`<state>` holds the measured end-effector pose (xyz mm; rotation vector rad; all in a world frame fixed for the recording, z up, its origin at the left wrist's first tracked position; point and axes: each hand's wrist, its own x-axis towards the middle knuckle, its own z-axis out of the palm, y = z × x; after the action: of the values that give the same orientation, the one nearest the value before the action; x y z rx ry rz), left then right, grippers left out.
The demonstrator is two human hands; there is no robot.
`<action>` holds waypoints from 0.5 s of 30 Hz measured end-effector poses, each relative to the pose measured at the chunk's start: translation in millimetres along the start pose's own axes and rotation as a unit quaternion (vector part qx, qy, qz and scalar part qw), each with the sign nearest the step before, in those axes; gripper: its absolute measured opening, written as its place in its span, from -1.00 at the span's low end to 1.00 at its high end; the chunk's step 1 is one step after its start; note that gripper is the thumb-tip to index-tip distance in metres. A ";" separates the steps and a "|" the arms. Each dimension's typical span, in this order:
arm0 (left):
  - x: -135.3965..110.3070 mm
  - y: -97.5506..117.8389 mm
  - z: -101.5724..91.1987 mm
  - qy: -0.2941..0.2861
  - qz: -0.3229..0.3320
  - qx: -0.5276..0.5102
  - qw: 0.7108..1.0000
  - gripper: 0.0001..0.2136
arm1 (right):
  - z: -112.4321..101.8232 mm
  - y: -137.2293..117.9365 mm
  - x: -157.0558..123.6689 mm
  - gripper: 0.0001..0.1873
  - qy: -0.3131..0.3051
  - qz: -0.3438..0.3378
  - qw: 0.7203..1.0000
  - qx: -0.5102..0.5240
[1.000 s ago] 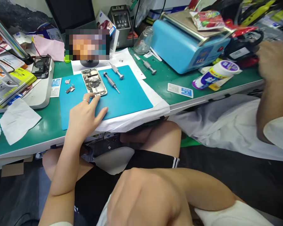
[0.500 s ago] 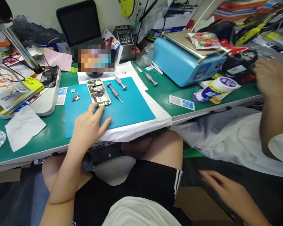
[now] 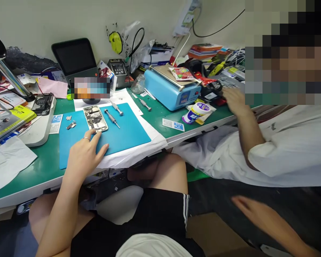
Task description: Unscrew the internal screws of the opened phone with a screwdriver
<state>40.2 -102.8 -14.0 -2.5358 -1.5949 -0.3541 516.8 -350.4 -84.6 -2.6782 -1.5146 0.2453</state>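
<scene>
My left hand [image 3: 85, 151] rests on the blue mat [image 3: 128, 132], fingers spread. Two fingertips touch the lower end of an opened smartphone [image 3: 95, 118] whose inner parts show; the hand is not wrapped round it. Small metal pieces [image 3: 71, 125] lie on the mat left of the phone. To its right are two screwdrivers, a darker one [image 3: 111, 117] and a lighter one [image 3: 116, 108]. My right hand [image 3: 256, 212] hangs low beside the desk, over a cardboard box [image 3: 216, 233]. Its fingers look stretched out, slightly blurred, with nothing visible in them.
A third screwdriver [image 3: 145, 105] lies on the green desk near a glass jar [image 3: 138, 84]. Beyond stand a blue machine [image 3: 171, 87] and a white-purple tub [image 3: 196, 112]. A co-worker's hand [image 3: 231, 100] reaches onto the desk at right. A lamp and boxes crowd the left.
The view has swung up and to the right, so the desk things sit further left and more of the co-worker shows. My left hand stays at the phone; my right hand still hangs low.
</scene>
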 end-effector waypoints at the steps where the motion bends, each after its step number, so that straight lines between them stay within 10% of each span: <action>1: -0.1 -0.7 0.0 0.000 0.001 -0.001 1.000 -0.52 | 1.6 -4.4 21.0 -0.97 0.001 -0.018 1.000 0.006; 10: 0.7 -3.6 0.8 0.018 0.004 -0.014 1.000 -0.55 | -89.0 -107.9 143.6 -0.56 0.219 -0.182 0.957 0.057; 15: -0.7 -3.7 3.1 0.027 0.007 -0.029 0.999 -0.56 | -116.4 -148.6 189.8 -0.25 0.197 -0.188 0.960 0.059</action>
<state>37.0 -101.0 -17.2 -2.5548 -1.5695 -0.4701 506.3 -107.7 27.8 -2.1214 -1.7550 -0.1994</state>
